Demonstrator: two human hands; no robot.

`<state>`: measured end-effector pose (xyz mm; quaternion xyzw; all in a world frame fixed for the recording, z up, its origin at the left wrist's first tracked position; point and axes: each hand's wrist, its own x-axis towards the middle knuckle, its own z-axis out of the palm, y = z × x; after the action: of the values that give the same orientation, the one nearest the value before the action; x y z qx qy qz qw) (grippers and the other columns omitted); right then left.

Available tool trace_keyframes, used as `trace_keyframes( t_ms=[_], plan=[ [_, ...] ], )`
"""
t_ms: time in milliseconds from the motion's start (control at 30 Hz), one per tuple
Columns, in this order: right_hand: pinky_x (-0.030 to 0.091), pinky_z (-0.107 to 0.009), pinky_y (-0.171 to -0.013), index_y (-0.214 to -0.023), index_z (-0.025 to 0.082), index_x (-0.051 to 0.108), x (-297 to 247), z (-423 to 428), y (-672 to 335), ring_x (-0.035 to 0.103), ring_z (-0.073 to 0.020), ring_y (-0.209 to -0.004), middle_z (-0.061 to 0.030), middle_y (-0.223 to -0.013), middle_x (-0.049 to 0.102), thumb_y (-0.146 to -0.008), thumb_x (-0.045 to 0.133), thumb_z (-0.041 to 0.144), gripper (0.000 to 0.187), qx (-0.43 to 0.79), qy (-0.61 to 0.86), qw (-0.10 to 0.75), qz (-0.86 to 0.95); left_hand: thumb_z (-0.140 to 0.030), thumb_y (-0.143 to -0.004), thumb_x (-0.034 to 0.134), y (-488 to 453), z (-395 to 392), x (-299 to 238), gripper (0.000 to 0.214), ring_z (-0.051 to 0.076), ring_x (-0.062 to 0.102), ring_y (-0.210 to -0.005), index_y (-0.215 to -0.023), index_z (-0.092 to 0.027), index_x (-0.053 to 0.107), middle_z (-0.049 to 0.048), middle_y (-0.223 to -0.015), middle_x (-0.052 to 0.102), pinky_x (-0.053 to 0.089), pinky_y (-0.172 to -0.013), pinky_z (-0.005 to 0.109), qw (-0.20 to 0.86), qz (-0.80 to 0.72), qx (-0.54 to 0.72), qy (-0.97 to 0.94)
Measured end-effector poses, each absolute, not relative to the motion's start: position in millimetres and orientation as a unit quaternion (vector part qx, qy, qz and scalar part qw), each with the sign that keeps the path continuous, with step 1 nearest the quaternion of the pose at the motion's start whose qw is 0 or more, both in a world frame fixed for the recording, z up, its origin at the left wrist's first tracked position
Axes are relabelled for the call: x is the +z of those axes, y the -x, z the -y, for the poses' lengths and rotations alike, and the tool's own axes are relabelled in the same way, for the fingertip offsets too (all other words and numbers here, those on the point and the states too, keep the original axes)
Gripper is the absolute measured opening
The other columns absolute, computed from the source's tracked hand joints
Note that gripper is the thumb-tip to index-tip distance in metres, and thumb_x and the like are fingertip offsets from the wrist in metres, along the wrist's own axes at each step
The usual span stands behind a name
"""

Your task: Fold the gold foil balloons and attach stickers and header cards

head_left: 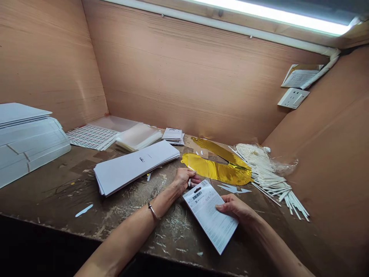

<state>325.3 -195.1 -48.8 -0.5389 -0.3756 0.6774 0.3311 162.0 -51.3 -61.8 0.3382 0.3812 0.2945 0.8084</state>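
In my right hand (235, 207) is a white printed hang card (211, 217), tilted, with a dark hang slot at its top end. The thumb lies on its printed face and the other fingers are hidden behind it. My left hand (184, 179) is closed just beyond the card's slotted end, fingers curled together. A small pale piece shows at its fingertips, too small to name. Right beyond that hand, a flat gold foil balloon (213, 169), curved, lies on the worn table (170, 234).
White sticks (276, 184) lie heaped at the right beside crumpled clear plastic (284, 166). Left of centre is a stack of long white cards (135, 167). Behind it are clear plastic sleeves (140, 136), a sticker sheet (92, 136) and small printed cards (173, 134). White stacks (29, 142) stand far left.
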Motion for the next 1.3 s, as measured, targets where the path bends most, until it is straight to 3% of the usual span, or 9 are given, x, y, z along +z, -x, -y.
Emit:
trace_keyframes(
  t_ms=[200, 400, 600, 967, 1133, 1300],
  plan=[
    [0.049, -0.032, -0.067, -0.093, 0.009, 0.066, -50.3, 195.9, -319.6, 0.064, -0.0230, -0.073, -0.0123, -0.087, 0.068, -0.058, 0.068, 0.027, 0.039, 0.681, 0.537, 0.309, 0.391, -0.015, -0.075, 0.058, -160.8, 48.6, -59.6, 0.011, 0.016, 0.059, -0.043, -0.072, -0.007, 0.052, 0.0047, -0.052, 0.058, 0.049, -0.041, 0.026, 0.794, -0.400, 0.308, -0.339],
    [0.048, -0.027, -0.060, -0.083, 0.007, 0.068, -53.2, 186.9, -323.6, 0.064, -0.0187, -0.064, -0.0110, -0.079, 0.069, -0.058, 0.068, 0.022, 0.030, 0.677, 0.552, 0.319, 0.369, -0.010, -0.076, 0.052, -156.5, 50.5, -53.5, 0.005, 0.017, 0.060, -0.045, -0.072, -0.007, 0.052, 0.0071, -0.055, 0.061, 0.048, -0.040, 0.023, 0.792, -0.403, 0.291, -0.355],
    [0.048, -0.028, -0.059, -0.084, 0.009, 0.067, -55.6, 168.8, -337.6, 0.063, -0.0191, -0.063, -0.0101, -0.079, 0.069, -0.055, 0.069, 0.021, 0.031, 0.624, 0.594, 0.372, 0.345, -0.013, -0.080, 0.045, -157.4, 41.9, -53.6, 0.016, 0.015, 0.058, -0.041, -0.068, -0.007, 0.052, 0.0094, -0.053, 0.061, 0.044, -0.038, 0.021, 0.782, -0.426, 0.304, -0.338],
    [0.047, -0.029, -0.055, -0.069, 0.011, 0.067, -65.7, 140.9, -319.2, 0.061, -0.0194, -0.057, -0.0071, -0.066, 0.068, -0.050, 0.069, 0.022, 0.023, 0.531, 0.625, 0.476, 0.318, -0.021, -0.071, 0.056, -159.9, 35.1, -61.0, 0.016, 0.014, 0.053, -0.036, -0.061, -0.008, 0.055, 0.0033, -0.043, 0.056, 0.044, -0.038, 0.026, 0.731, -0.472, 0.400, -0.290],
    [0.045, -0.028, -0.052, -0.064, 0.012, 0.064, -71.1, 133.7, -310.6, 0.058, -0.0177, -0.052, -0.0046, -0.061, 0.066, -0.048, 0.072, 0.027, 0.023, 0.505, 0.597, 0.529, 0.330, -0.012, -0.060, 0.067, -164.0, 42.8, -61.6, 0.010, 0.017, 0.059, -0.049, -0.066, -0.007, 0.060, 0.0060, -0.056, 0.064, 0.051, -0.051, 0.031, 0.763, -0.391, 0.431, -0.282],
    [0.048, -0.032, -0.063, -0.085, 0.015, 0.060, -78.1, 130.2, -311.1, 0.062, -0.0201, -0.066, -0.0044, -0.078, 0.068, -0.054, 0.071, 0.032, 0.037, 0.448, 0.553, 0.589, 0.383, -0.003, -0.049, 0.071, -165.4, 47.6, -62.6, 0.023, 0.019, 0.062, -0.062, -0.071, -0.006, 0.064, 0.0095, -0.070, 0.068, 0.051, -0.067, 0.034, 0.808, -0.305, 0.415, -0.287]
  ],
)
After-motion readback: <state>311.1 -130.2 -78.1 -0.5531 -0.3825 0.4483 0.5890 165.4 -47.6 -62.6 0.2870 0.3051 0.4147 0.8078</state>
